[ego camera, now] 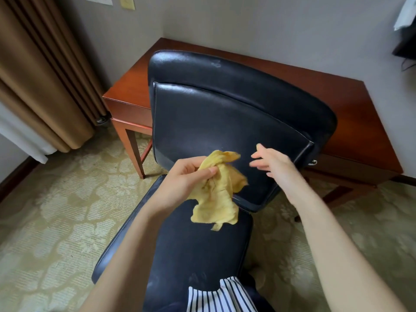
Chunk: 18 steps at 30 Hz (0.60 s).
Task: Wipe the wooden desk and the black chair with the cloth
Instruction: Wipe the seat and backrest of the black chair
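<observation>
Cloth (217, 197) bunched in left hand (183, 177), right hand (275, 165) spread loose; chair (213, 118) hides desk (360, 113) middle.

hands: 2, left hand (184, 176), right hand (273, 164), mid-frame
cloth (217, 194): 1, yellow, centre
chair (213, 122): 1, black, centre
worktop (349, 104): 1, wooden, upper right
curtain (40, 75): 1, left edge
wall plates (127, 1): 2, upper left

The back of the chair (225, 113) hides the middle of the counter (337, 104), and the seat hides the chair's base. The fingers of the right grip (274, 163) are blurred, as is the upper tip of the cloth (216, 199). The frame cuts off a dark object (405, 43) at the upper right and a beige wall plate (127, 1) at the top.
</observation>
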Motion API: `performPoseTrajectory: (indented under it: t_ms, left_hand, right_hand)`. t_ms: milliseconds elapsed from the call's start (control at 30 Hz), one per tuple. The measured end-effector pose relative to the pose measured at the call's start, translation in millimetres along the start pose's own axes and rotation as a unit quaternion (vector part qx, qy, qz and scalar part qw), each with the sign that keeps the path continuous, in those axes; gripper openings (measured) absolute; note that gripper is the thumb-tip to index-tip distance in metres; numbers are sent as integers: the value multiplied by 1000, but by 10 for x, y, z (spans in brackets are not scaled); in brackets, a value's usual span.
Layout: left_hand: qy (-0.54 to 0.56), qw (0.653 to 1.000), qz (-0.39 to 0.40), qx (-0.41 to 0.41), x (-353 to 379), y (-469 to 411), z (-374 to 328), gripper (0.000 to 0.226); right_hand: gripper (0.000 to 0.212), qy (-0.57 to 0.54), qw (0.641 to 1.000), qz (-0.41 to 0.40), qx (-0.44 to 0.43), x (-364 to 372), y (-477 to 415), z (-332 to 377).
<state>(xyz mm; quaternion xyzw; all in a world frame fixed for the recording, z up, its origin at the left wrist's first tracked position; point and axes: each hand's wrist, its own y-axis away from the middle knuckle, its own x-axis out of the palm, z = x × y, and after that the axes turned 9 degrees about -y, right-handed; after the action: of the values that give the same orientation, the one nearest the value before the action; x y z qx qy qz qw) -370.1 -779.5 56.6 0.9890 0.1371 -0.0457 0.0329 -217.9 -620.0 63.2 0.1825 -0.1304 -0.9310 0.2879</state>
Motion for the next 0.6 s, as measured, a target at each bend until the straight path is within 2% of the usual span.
performPoseTrajectory:
  t_ms: [33, 100, 200, 233, 300, 333, 400, 467, 533, 567, 600]
  left_hand:
    - [-15, 1000, -5, -2, 10, -9, 2, 22]
    - [-61, 998, -15, -10, 31, -48, -1, 23]
    - [-100, 995, -13, -22, 72, -99, -6, 22]
    - [-117, 993, -12, -25, 92, -112, -1, 23]
    - [-157, 987, -17, -26, 110, -121, 19, 25]
    - [-168, 985, -19, -25, 112, -118, 31, 27]
    - [-188, 981, -29, -24, 100, -113, 58, 30]
    - [-302, 950, -68, -28, 70, -121, 107, 36]
    - [-419, 897, -141, -24, 52, -129, 169, 42]
    - [-428, 887, -172, -17, 59, -129, 188, 41]
    - [-407, 893, -192, -12, 70, -128, 198, 37]
  right_hand:
    - [28, -10, 998, -16, -52, 52, 58, -62]
    - [16, -47, 989, 40, -137, 131, 218, -153]
    - [33, 16, 970, 165, -180, 276, 397, -269]
    - [39, 28, 970, 168, -176, 310, 410, -337]
    - [43, 20, 981, 120, -151, 340, 409, -444]
    - [37, 27, 986, 90, -140, 354, 415, -472]
    - [7, 111, 982, 39, -149, 336, 394, -526]
    - [26, 156, 973, 25, -167, 293, 389, -552]
    - [30, 138, 977, 45, -155, 260, 403, -527]
    - [28, 128, 979, 52, -152, 244, 409, -508]
    - [24, 112, 981, 58, -146, 226, 407, -487]
